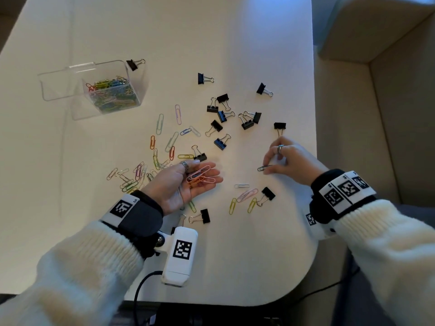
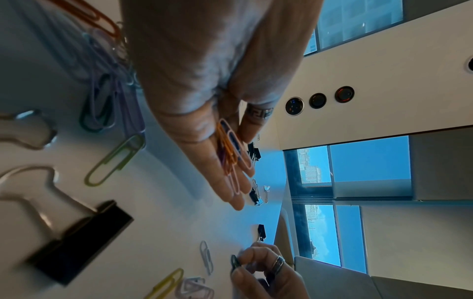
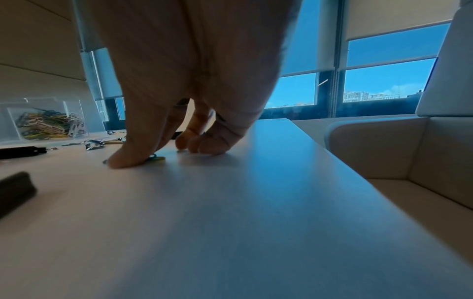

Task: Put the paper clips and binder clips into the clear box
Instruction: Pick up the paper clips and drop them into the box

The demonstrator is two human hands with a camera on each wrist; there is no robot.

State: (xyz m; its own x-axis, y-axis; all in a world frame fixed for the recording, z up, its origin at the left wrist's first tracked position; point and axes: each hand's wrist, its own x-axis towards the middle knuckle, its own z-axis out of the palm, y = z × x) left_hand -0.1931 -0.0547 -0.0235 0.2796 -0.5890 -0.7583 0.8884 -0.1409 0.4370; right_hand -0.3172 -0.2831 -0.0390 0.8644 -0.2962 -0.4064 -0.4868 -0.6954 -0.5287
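Easily, the dark paper clip (image 1: pixel 264 168) pinched flat against the table (image 1: pixel 259 243) by the right hand (image 1: pixel 288 161) could be fumbled, or pink clips (image 1: pixel 200 176) spilled from the flat, upturned left hand (image 1: pixel 186 182), well short of the clear box (image 1: pixel 94 90).

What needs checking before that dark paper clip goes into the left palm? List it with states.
1. Right hand pinches the dark paper clip: ok.
2. Clip lifted clear of the table: cannot tell.
3. Left hand palm up, flat: ok.
4. Pink and orange paper clips resting steady on the palm: ok.
5. Path between the hands free: ok.
6. Clear box open on top for the later drop: ok.
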